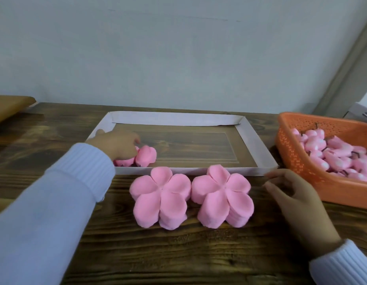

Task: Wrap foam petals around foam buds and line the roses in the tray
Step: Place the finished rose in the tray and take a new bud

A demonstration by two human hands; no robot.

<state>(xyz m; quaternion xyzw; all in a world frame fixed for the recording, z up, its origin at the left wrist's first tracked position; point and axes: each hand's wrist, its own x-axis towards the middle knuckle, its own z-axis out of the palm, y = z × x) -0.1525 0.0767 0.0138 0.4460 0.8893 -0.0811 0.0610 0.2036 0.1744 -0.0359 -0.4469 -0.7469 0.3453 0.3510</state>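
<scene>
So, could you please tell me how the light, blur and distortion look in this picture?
Head view: soft, even light, no glare on the table; faint shadow under the left petal stack; the left sleeve looms large and soft near the lens; the right hand is slightly blurred.

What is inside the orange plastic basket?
Heaped pink foam buds with dark stems lie in the orange perforated plastic basket. The heap hides the basket's floor and lower buds.

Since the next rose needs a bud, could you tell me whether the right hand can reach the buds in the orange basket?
Probably yes. The right hand seems to hold nothing and hovers beside the orange basket, whose open top shows the buds; nothing stands between them.
</scene>
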